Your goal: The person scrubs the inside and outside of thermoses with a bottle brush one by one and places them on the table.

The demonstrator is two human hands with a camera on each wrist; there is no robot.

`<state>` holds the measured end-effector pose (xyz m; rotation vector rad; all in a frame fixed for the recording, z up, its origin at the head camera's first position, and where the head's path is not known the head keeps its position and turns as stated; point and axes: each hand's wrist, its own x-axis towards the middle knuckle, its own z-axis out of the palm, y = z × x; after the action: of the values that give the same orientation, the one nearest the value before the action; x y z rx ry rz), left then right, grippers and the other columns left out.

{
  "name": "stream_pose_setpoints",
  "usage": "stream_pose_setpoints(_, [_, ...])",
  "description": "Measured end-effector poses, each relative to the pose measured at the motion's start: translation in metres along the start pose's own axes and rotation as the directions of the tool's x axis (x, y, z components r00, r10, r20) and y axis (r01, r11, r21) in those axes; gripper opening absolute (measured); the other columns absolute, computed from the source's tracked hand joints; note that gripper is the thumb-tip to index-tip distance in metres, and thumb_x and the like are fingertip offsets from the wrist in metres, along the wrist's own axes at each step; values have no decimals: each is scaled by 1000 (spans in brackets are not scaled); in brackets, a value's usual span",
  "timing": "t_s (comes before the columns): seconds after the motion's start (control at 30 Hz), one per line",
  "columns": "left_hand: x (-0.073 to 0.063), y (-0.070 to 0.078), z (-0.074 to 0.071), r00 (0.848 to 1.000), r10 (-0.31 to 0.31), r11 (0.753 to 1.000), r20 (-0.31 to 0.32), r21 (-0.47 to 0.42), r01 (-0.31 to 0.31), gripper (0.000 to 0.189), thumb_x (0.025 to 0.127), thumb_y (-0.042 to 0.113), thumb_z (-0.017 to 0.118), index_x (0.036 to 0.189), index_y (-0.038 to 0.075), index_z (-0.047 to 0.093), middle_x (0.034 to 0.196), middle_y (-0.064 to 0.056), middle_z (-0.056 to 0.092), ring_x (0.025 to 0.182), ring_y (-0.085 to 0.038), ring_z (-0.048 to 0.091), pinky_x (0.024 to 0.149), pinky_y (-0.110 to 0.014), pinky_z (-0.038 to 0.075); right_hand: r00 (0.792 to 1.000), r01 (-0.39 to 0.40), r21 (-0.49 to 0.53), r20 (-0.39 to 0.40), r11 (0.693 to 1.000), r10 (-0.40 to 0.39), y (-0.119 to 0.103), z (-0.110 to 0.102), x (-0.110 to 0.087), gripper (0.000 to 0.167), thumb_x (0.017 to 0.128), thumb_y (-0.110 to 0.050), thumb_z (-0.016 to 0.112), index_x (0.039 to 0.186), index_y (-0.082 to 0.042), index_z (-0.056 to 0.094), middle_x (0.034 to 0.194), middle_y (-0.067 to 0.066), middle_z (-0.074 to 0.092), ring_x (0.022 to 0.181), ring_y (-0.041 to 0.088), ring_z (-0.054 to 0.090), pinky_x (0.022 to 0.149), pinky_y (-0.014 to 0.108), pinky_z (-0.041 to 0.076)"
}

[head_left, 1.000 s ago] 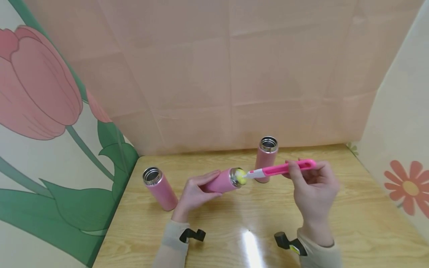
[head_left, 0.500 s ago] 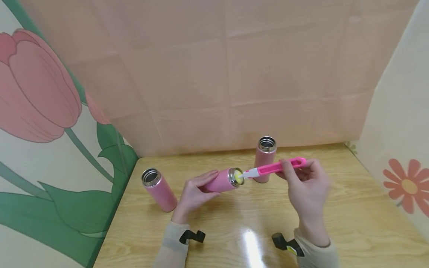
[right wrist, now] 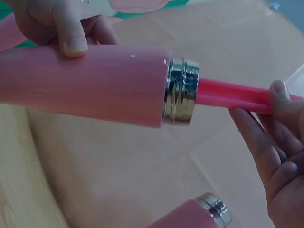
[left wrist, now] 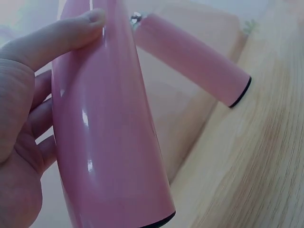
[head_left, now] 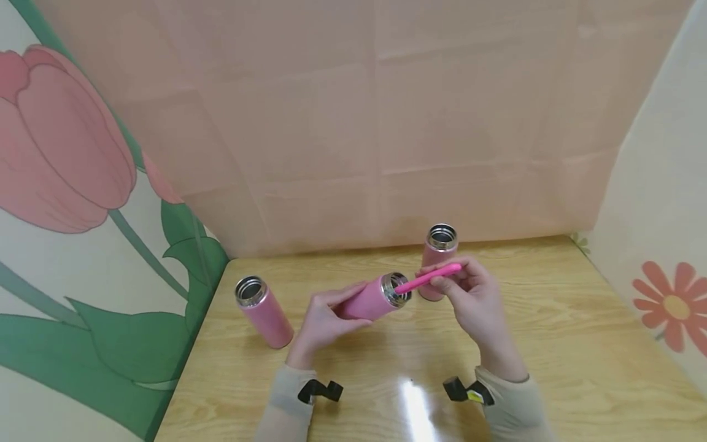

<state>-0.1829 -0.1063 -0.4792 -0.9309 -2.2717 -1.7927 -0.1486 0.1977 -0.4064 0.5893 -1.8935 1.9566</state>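
My left hand grips a pink thermos bottle round its body, lidless and tilted with its steel mouth toward the right. A bottle brush with a bright pink handle reaches into that mouth; its sponge head is hidden inside. My right hand pinches the handle between thumb and fingers, a short way from the rim. In the right wrist view the handle runs straight out of the steel neck. The left wrist view shows the held bottle's side with my thumb across it.
Two more open pink bottles stand on the wooden table: one at the left, another at the back, partly behind the right hand. A pink cloth hangs along the table's back edge. Patterned walls flank both sides.
My right hand has moved left, pushing the brush deep into the bottle. The yellow sponge and white neck, visible earlier, are now out of sight. The left hand stays nearly in place.
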Motion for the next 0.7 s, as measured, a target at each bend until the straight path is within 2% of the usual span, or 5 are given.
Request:
stream_pose_setpoints(0.13, [0, 1, -3, 998, -59, 998, 14, 4, 59, 67, 78, 13, 99, 140, 19, 73, 139, 4, 71, 129, -23, 67, 109, -46, 53, 998, 24, 52, 63, 998, -27, 8, -3, 2, 13, 99, 17, 62, 110, 11, 60, 109, 11, 80, 102, 22, 78, 84, 30, 64])
stream_pose_setpoints(0.27, [-2, 2, -8, 989, -133, 991, 64, 5, 133, 67, 76, 19, 101, 138, 27, 75, 134, 9, 73, 123, -19, 70, 106, -51, 55, 991, 22, 41, 135, 999, -27, 13, -5, 4, 13, 101, 19, 55, 107, 8, 60, 107, 8, 80, 104, 21, 78, 86, 34, 64])
stream_pose_setpoints(0.4, [-3, 3, -9, 981, -158, 987, 108, -16, 161, 68, 76, 21, 101, 138, 27, 75, 134, 7, 73, 123, -21, 70, 107, -56, 53, 985, 15, 54, 172, 998, -24, 12, -2, 3, 14, 102, 18, 55, 106, 7, 60, 108, 6, 80, 104, 20, 78, 83, 35, 65])
stream_pose_setpoints(0.53, [-3, 2, -9, 983, -163, 986, 83, -17, 165, 67, 77, 20, 100, 139, 26, 74, 137, 7, 72, 127, -22, 68, 110, -58, 50, 991, 21, 50, 132, 999, -27, 7, 5, 1, 12, 100, 17, 61, 109, 8, 61, 110, 6, 80, 97, 19, 78, 79, 34, 65])
stream_pose_setpoints(0.7, [-2, 2, -7, 984, -171, 985, 45, -13, 172, 68, 77, 21, 100, 139, 28, 74, 138, 9, 71, 128, -20, 67, 109, -55, 51, 1000, 10, -19, -13, 1000, -10, 2, 11, -2, 10, 98, 15, 67, 103, 8, 61, 105, 5, 81, 79, 18, 75, 66, 26, 63])
